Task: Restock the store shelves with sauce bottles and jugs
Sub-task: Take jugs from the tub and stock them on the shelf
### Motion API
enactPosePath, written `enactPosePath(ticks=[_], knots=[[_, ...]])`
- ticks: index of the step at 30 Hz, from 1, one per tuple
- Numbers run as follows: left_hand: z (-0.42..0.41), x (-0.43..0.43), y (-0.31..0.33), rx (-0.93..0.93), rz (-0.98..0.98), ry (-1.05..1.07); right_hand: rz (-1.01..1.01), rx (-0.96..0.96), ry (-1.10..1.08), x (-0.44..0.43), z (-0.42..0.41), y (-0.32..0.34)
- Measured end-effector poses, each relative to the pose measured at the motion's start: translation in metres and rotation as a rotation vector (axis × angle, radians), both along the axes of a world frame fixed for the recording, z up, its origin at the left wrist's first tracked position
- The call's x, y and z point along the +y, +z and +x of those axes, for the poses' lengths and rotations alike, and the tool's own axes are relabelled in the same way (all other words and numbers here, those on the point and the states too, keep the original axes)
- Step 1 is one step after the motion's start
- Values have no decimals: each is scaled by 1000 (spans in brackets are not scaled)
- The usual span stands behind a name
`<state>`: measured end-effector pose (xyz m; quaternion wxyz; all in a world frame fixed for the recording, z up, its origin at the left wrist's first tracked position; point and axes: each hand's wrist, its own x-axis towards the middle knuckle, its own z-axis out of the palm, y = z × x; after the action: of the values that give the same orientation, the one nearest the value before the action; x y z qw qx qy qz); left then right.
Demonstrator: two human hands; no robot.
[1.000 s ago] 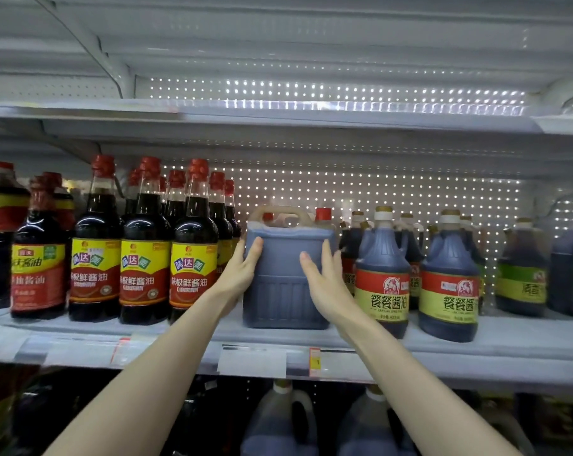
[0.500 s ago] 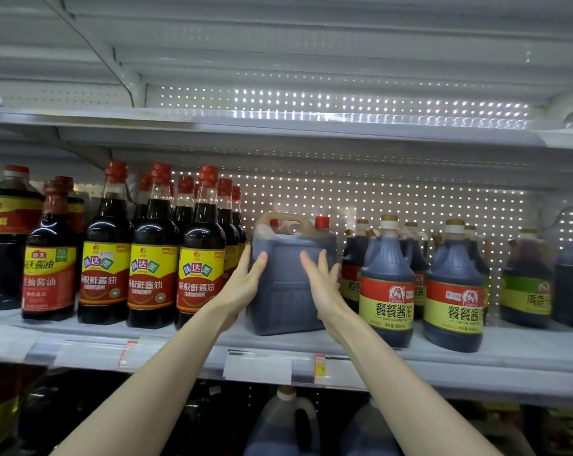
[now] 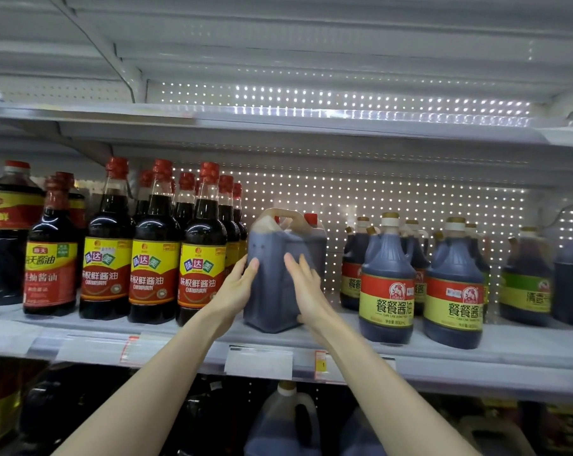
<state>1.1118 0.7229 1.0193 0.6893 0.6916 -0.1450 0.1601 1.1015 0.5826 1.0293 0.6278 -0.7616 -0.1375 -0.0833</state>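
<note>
Touching 1 jug: 2 hands

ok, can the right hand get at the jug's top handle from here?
Probably yes: the right hand rests on the jug, and its handle is bare, with open space above it.

grey metal shelves, perforated back panel glinting with light

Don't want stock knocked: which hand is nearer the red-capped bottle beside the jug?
Left. Left hand is right beside the bottle; right hand is on the jug's right face.
</note>
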Motion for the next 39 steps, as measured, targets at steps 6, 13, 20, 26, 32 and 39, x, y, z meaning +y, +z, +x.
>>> enactPosePath(ticks=[6, 13, 20, 26, 32, 39], knots=[[-5, -4, -6, 1, 45, 36, 73, -19, 71, -3, 11, -1], [-29, -26, -10, 2, 83, 21, 162, -66, 50, -17, 18, 0], [-46, -30, -9, -29, 28, -59, 140, -186, -116, -11, 13, 5], [-39, -13, -9, 35, 49, 11, 78, -264, -297, 2, 17, 4], [-24, -9, -3, 8, -36, 107, 32, -298, -364, -5, 24, 5], [3, -6, 6, -19, 41, 197, 208, -234, -163, -32, 40, 0]])
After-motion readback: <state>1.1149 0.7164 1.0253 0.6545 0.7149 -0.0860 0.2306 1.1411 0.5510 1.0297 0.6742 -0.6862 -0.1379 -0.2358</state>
